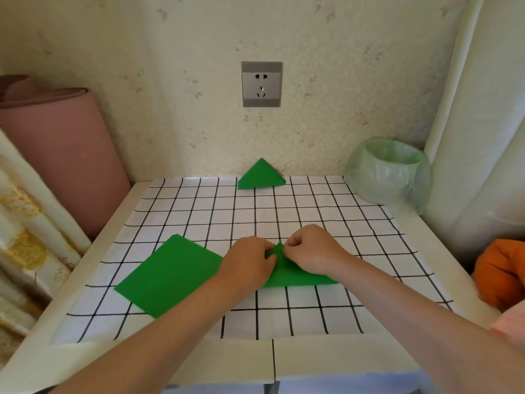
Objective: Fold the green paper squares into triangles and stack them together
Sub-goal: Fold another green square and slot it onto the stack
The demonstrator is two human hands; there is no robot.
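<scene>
A green paper sheet (295, 275) lies folded into a triangle near the middle of the checked cloth. Its top corner is pinched between the fingers of my left hand (248, 263) and my right hand (311, 250). To the left lies a pile of flat green squares (167, 275), its right corner hidden under my left wrist. A stack of folded green triangles (260, 176) rests at the far edge of the table, against the wall.
The white table (312, 356) carries a black-and-white checked cloth (284, 214). A small bin lined with a pale green bag (390, 172) stands at the back right. A rolled pink mat (62, 155) leans at the left. Orange cloth (502, 274) lies off the right edge.
</scene>
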